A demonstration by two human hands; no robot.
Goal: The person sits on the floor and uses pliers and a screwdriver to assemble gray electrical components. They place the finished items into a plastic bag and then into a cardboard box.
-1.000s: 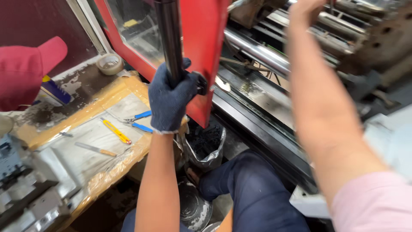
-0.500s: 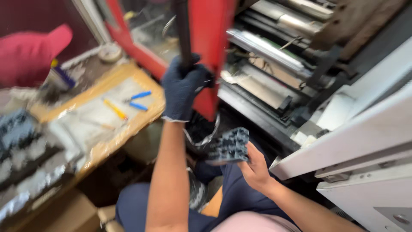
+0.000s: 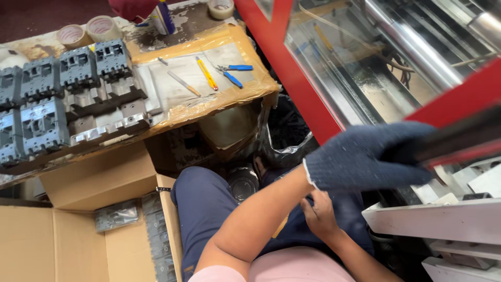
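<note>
Left hand: gloved in dark blue knit, raised at the right of the view, fingers clenched around a dark bar handle that runs along the red frame of a hinged machine door.
Right hand: bare, low over the lap beneath the gloved one, fingers curled inward; whether it grasps anything cannot be told, since the left forearm covers part of it.
Dark bar handle: slanting up to the right edge of the view, blurred, lying against the red frame, its lower end hidden inside the glove.
Machine door: red-framed with a clear pane, standing open; shiny metal rods and machine parts show through it.
Lap: dark blue trousers, seated, knees toward the workbench.
Workbench: tape-wrapped top at upper left, well apart from both hands.
On the bench: a yellow-handled tool, blue-handled pliers, a thin metal tool, all on a clear sheet.
Grey moulded parts: rows of blocky housings on the left half of the bench, side by side.
Tape rolls: two at the bench's far edge, one more farther right.
Cardboard box: open, lower left beside the knee, grey parts inside.
Black bag: hanging under the bench corner, next to the door's lower frame.
</note>
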